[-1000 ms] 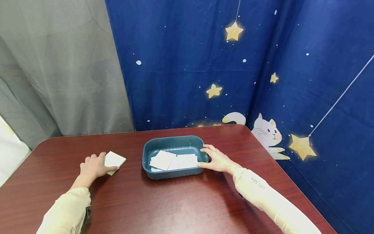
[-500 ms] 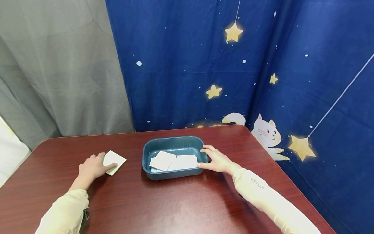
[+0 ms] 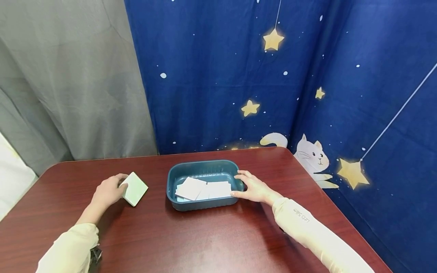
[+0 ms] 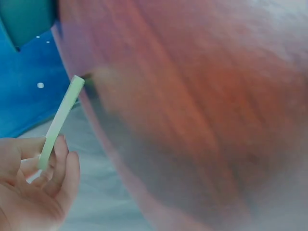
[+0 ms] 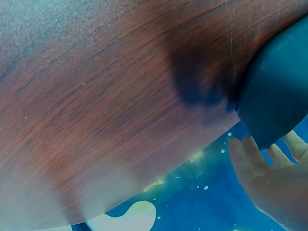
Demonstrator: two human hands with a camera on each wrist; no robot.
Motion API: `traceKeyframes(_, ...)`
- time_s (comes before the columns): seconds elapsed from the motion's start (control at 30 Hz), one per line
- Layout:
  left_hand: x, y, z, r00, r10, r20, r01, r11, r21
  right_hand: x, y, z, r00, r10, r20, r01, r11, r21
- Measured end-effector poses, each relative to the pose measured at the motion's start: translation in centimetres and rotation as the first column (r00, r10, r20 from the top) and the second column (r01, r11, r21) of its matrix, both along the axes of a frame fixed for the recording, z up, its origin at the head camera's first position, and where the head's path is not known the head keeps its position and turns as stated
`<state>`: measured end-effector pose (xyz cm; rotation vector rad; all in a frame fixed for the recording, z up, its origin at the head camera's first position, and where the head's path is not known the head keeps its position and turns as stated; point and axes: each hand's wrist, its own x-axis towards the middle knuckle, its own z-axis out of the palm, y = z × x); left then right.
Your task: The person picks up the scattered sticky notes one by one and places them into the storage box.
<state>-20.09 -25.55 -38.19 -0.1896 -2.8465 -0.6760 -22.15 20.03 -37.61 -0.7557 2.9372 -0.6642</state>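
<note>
In the head view my left hand (image 3: 108, 190) pinches a pale green square note pad (image 3: 135, 189) by its left corner, thumb on one face and fingers on the other. The pad is tilted, and the left wrist view shows its thick edge (image 4: 61, 120) between thumb and fingers. My right hand (image 3: 254, 187) holds the right end of a dark teal plastic bin (image 3: 203, 205), thumb at the near corner and fingers at the far one. Inside the bin lie several white and pale blue square pads (image 3: 190, 188), partly overlapping.
The bin stands on a reddish-brown wooden table (image 3: 191, 242), toward its far edge. Behind the table hang a grey curtain (image 3: 88, 83) and a blue curtain (image 3: 211, 76) printed with stars and a white cat.
My left hand has drawn its thumb and fingers onto the pad's left corner and tipped it up from lying flat, so its green face shows. The right hand and bin have stayed put.
</note>
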Motion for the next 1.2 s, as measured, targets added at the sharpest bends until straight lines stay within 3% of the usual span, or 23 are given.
traceKeyframes(0.43,0.3,2.1,4.1,0.994,-0.028,-0.102,0.025,0.999,-0.038,0.1,0.1,0.1,1.0,-0.004,-0.002,0.004,1.0,-0.003)
traceKeyframes(0.77,0.2,5.5,7.3,0.985,-0.076,-0.157,0.075,0.997,-0.016,0.1,0.1,-0.1,1.0,-0.003,-0.007,0.003,1.0,0.0)
traceKeyframes(1.03,-0.3,7.5,8.1,0.969,-0.113,-0.219,0.108,0.994,-0.034,0.0,0.0,-0.1,1.0,0.002,-0.008,-0.002,1.0,0.001)
traceKeyframes(1.2,-0.8,8.6,8.2,0.969,-0.118,-0.217,0.115,0.993,-0.026,-0.1,0.0,-0.1,1.0,0.003,-0.015,-0.003,1.0,0.003)
